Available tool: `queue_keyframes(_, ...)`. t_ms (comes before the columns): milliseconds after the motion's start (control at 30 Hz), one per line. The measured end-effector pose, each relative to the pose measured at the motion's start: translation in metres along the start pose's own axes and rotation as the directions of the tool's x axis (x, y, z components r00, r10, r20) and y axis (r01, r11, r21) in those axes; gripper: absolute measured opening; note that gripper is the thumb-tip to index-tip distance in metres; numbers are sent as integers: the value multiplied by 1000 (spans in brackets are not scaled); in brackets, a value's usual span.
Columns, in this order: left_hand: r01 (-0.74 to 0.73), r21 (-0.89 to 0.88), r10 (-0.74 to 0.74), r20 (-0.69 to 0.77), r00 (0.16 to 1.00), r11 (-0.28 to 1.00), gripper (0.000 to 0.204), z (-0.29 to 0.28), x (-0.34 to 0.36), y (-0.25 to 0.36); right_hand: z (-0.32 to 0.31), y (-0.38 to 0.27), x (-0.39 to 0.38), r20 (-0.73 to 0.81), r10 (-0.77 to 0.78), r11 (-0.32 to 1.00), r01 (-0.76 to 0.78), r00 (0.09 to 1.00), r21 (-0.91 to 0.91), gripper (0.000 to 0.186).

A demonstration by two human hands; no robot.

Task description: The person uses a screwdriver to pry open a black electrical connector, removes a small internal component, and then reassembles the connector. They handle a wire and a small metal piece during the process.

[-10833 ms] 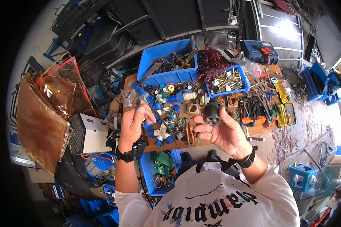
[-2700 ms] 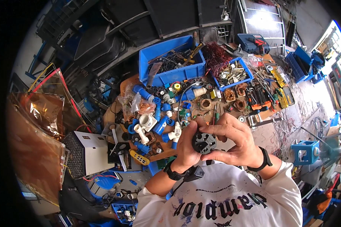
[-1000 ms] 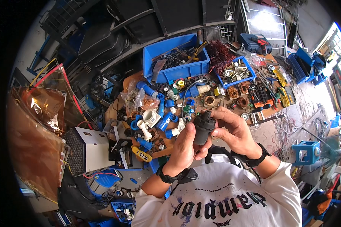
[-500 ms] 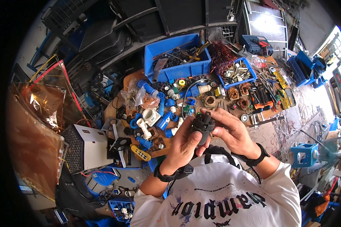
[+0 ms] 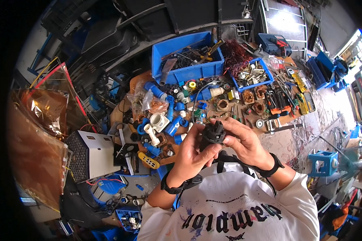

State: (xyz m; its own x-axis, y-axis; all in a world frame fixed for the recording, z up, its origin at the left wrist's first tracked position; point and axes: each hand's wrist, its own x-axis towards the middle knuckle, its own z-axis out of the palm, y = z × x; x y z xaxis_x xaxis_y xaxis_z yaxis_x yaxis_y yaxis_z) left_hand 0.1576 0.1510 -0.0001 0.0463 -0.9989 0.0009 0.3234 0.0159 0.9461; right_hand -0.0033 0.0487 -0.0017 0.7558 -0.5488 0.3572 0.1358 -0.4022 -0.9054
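Observation:
Close in front of my chest I hold a black, round plastic plug part [image 5: 213, 134] with upright prongs on top. My left hand [image 5: 191, 154] wraps its lower body, the thumb lying across the near side. My right hand [image 5: 247, 140] grips it from the other side, index finger near the prongs and thumb at the collar. Fingers cover much of the lower body. Beyond my left hand, on the worktable, lie a white pipe-shaped fitting [image 5: 151, 134], a white square socket housing [image 5: 159, 121] and a blue plug [image 5: 173, 126].
A large blue crate [image 5: 193, 73] of tools and cables stands at the back. Beside it are tangled dark red wire [image 5: 238, 57] and a blue tray [image 5: 251, 85] of metal pieces. Rusty coil cores [image 5: 257, 108] and hand tools fill the right side. A yellow power strip [image 5: 149, 159] is near-left.
The plug part has tilted in my hands, so less of its lower body shows. My left thumb has shifted down and right along it; both hands keep their hold.

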Motion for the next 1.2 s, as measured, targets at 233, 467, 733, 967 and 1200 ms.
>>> queue_keyframes(233,65,12,-65,-26,998,998,41,-3,10,-16,-22,12,-4,2,146,989,-146,989,12,43)
queue_keyframes(467,17,78,8,-312,950,997,53,-57,-1,-36,-85,86,-54,-287,538,831,-439,793,342,31)
queue_keyframes(733,211,81,-112,-636,763,974,26,-67,-13,-62,-62,230,-146,-105,870,466,-731,482,499,26)
queue_keyframes(967,199,69,-89,-723,685,978,32,-61,-11,-78,-27,322,-198,27,959,236,-847,282,477,23)
queue_keyframes(1200,181,13,-110,-749,653,983,22,-75,6,-103,-13,351,-165,128,942,211,-842,311,497,25)
